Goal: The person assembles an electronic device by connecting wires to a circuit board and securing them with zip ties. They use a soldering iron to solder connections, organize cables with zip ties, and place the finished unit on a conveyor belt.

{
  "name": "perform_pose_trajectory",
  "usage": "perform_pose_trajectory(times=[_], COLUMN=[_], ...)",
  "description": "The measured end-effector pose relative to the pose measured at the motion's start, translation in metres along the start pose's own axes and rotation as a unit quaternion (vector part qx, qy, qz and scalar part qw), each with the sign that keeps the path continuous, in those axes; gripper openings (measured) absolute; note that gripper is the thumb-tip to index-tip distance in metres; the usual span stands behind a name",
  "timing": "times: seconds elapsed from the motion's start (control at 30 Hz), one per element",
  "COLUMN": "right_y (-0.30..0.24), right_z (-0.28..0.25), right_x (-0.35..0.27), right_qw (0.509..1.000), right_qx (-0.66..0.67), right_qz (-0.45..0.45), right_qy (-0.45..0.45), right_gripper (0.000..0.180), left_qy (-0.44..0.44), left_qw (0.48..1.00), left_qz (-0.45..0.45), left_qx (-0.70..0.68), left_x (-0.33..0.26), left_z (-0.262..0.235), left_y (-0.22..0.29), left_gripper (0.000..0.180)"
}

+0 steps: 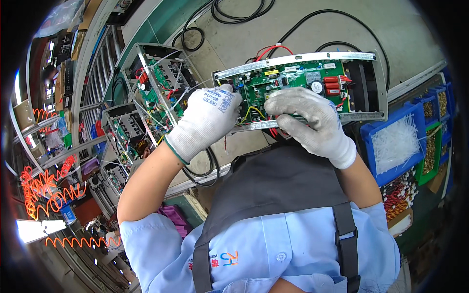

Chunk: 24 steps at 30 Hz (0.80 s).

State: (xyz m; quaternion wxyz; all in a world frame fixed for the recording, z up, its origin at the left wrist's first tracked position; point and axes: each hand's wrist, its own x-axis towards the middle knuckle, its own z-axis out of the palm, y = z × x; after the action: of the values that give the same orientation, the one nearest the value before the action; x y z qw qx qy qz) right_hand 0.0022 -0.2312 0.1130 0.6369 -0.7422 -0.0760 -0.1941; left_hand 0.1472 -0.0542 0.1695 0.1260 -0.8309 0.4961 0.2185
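Note:
A long metal-framed unit with a green circuit board lies across the bench in front of me. My left hand, in a white knitted glove, is closed at the unit's left end. Its fingertips press together over the board edge, and whatever they grip is hidden. My right hand, gloved too, reaches over the near rail with fingers curved above the board. A gap shows between its thumb and fingers, with nothing visible in it. Yellow-green wires loop between the two hands. Red capacitor-like cylinders sit toward the board's right end.
More open units with boards and loose wires stand at left. Black cables curl over the bench behind. At right are a blue bin of clear plastic strips and a green bin of brass-coloured parts. Orange coiled hoses hang far left.

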Motion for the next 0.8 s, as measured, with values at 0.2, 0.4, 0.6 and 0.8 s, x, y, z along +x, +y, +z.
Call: perform_pose_trajectory(times=[0.2, 0.4, 0.6, 0.8], right_y=[0.001, 0.000, 0.000, 0.000], right_z=[-0.001, -0.001, 0.000, -0.001], right_x=[0.001, 0.001, 0.000, 0.000], right_qw=[1.000, 1.000, 1.000, 1.000], right_qx=[-0.002, 0.000, 0.008, 0.013], right_qz=[-0.008, -0.001, -0.011, -0.006], right_qy=[-0.008, -0.010, 0.003, 0.005], right_gripper=[0.017, 0.017, 0.016, 0.015], left_qy=[0.033, 0.061, 0.040, 0.006], left_qw=[0.999, 0.998, 0.998, 0.995], left_qz=[0.010, 0.006, 0.009, 0.038], left_qx=[-0.014, 0.010, 0.050, 0.090], left_x=[-0.007, -0.007, -0.001, 0.004], left_z=[0.004, 0.009, 0.005, -0.003], left_y=[-0.005, -0.004, 0.002, 0.004], left_gripper=[0.018, 0.016, 0.015, 0.011])
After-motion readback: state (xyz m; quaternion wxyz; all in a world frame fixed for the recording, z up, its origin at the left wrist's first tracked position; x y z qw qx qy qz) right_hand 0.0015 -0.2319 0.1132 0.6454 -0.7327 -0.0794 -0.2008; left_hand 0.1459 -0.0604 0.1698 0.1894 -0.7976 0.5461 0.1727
